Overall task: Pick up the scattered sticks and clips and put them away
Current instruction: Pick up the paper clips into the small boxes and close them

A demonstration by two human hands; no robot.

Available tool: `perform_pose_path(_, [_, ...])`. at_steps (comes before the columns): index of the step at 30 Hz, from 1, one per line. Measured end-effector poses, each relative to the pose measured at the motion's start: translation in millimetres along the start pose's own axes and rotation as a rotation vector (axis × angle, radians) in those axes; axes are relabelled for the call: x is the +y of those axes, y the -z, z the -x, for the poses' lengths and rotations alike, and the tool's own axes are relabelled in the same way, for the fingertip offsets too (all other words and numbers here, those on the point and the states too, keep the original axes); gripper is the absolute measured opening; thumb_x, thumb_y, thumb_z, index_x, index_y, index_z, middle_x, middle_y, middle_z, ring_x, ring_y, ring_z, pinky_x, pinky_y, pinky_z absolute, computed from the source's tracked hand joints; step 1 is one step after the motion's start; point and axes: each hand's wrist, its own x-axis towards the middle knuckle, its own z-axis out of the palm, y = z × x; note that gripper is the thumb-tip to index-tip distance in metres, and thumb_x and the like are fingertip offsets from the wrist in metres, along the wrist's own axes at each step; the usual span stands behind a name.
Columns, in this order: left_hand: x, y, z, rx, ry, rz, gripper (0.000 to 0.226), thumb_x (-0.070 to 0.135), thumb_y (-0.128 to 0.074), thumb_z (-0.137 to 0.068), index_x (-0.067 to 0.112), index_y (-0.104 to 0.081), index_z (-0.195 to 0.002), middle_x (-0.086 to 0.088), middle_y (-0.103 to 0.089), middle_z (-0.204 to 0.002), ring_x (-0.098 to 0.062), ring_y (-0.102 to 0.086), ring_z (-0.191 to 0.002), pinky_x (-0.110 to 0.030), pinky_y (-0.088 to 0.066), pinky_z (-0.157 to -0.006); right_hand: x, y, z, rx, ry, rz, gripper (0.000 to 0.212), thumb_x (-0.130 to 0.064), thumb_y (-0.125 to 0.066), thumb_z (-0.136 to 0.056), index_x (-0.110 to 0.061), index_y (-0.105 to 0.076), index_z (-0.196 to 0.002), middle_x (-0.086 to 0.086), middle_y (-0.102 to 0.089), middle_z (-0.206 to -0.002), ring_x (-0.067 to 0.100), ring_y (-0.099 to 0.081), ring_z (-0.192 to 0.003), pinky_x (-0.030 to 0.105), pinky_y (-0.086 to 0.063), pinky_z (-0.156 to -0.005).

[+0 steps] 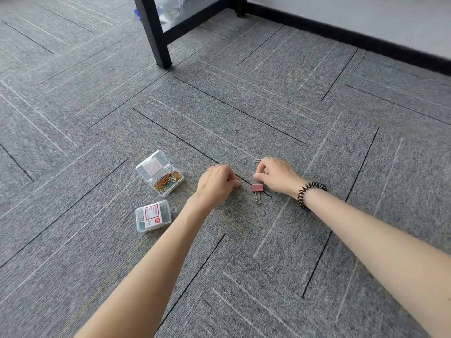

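Pink binder clip | likely light, stiff, smooth; pinch across body | left hand just left, right hand just beyond | fingers curled, contents cannot tell | open paper-clip box further left

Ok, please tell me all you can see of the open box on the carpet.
The open box is small, rectangular, of clear plastic. Its hinged lid lies thrown back, away from the camera, a white label showing through it. The tray holds a loose heap of coloured paper clips: orange, yellow, green. What looks like a small latch tab sticks out at the tray's right side. It lies flat on the grey carpet, left of the left hand and apart from it.
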Motion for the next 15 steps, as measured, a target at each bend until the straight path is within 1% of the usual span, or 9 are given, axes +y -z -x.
perform_pose_path(2, [-0.3,-1.8,-1.4,-0.006,0.009,-0.013,0.018,0.033,-0.058,-0.093,0.016,-0.054,-0.088,-0.004,-0.057,-0.099,-0.019,-0.051,-0.095,-0.031,-0.039,-0.082,-0.1,0.3,-3.9,0.021,-0.037,-0.117,0.013,-0.024,-0.051,-0.096,-0.011,-0.051,-0.099,-0.005,-0.050,-0.086,0.006,-0.046,-0.073,0.024,-0.036,-0.064])
perform_pose_path(3, [0.2,-2.4,-1.7,-0.003,0.024,0.008,0.019,0.033,-0.054,-0.096,0.015,-0.052,-0.090,-0.003,-0.055,-0.099,-0.019,-0.050,-0.094,-0.031,-0.038,-0.083,-0.1,1.4,-6.4,0.047,-0.059,-0.195,0.010,-0.020,-0.049,-0.097,-0.010,-0.049,-0.099,-0.002,-0.052,-0.088,0.007,-0.048,-0.074,0.025,-0.040,-0.062])
perform_pose_path(5, [2.8,-2.1,-1.2,-0.005,0.060,0.111,0.020,0.032,-0.046,-0.099,0.014,-0.046,-0.092,-0.001,-0.052,-0.094,-0.017,-0.047,-0.085,-0.032,-0.038,-0.078,1.1,4.7,-11.2,0.098,-0.087,-0.376,0.004,-0.011,-0.047,-0.097,-0.008,-0.045,-0.099,0.005,-0.059,-0.090,0.012,-0.055,-0.072,0.028,-0.050,-0.060])
perform_pose_path(6, [4.8,-1.2,-1.3,-0.008,0.071,0.183,0.019,0.031,-0.043,-0.100,0.014,-0.043,-0.093,-0.001,-0.052,-0.091,-0.016,-0.046,-0.079,-0.033,-0.040,-0.074,2.1,7.0,-13.4,0.113,-0.090,-0.458,0.003,-0.006,-0.046,-0.096,-0.008,-0.045,-0.098,0.009,-0.062,-0.089,0.013,-0.057,-0.070,0.026,-0.051,-0.059])
perform_pose_path(9, [12.2,2.3,-4.4,-0.003,0.067,0.342,0.011,0.020,-0.040,-0.101,0.009,-0.042,-0.100,-0.009,-0.060,-0.090,-0.018,-0.050,-0.072,-0.038,-0.048,-0.069,4.8,14.7,-17.3,0.126,-0.074,-0.572,0.014,0.003,-0.045,-0.094,-0.011,-0.046,-0.094,0.013,-0.065,-0.080,0.015,-0.058,-0.062,0.022,-0.047,-0.052])
perform_pose_path(11, [17.1,2.1,-8.1,-0.007,0.044,0.377,0.011,0.010,-0.038,-0.100,0.006,-0.045,-0.107,-0.012,-0.064,-0.092,-0.015,-0.052,-0.069,-0.029,-0.046,-0.058,5.9,18.0,-16.9,0.124,-0.097,-0.627,0.018,0.007,-0.043,-0.092,-0.009,-0.049,-0.095,0.014,-0.065,-0.078,0.016,-0.057,-0.061,0.023,-0.045,-0.051])
perform_pose_path(12, [19.9,1.1,-10.2,-0.018,0.033,0.383,0.015,0.006,-0.036,-0.098,0.006,-0.046,-0.110,-0.012,-0.063,-0.091,-0.013,-0.050,-0.066,-0.025,-0.041,-0.053,6.9,18.9,-16.1,0.121,-0.117,-0.662,0.021,0.009,-0.041,-0.091,-0.007,-0.052,-0.097,0.014,-0.065,-0.078,0.015,-0.056,-0.060,0.022,-0.045,-0.050])
perform_pose_path(13, [22.9,-0.3,-13.0,-0.035,0.030,0.381,0.020,0.004,-0.035,-0.097,0.006,-0.048,-0.111,-0.011,-0.062,-0.090,-0.011,-0.048,-0.063,-0.022,-0.037,-0.050,8.5,19.4,-14.8,0.118,-0.138,-0.690,0.025,0.011,-0.038,-0.089,-0.006,-0.054,-0.098,0.014,-0.064,-0.078,0.014,-0.054,-0.059,0.022,-0.044,-0.049])
perform_pose_path(15, [29.1,-2.9,-20.7,-0.057,0.024,0.361,0.024,0.004,-0.034,-0.096,0.008,-0.053,-0.110,-0.006,-0.060,-0.088,-0.010,-0.046,-0.061,-0.022,-0.035,-0.049,12.9,18.6,-12.7,0.115,-0.175,-0.713,0.031,0.013,-0.036,-0.086,-0.003,-0.059,-0.098,0.012,-0.062,-0.077,0.011,-0.050,-0.055,0.019,-0.040,-0.046])
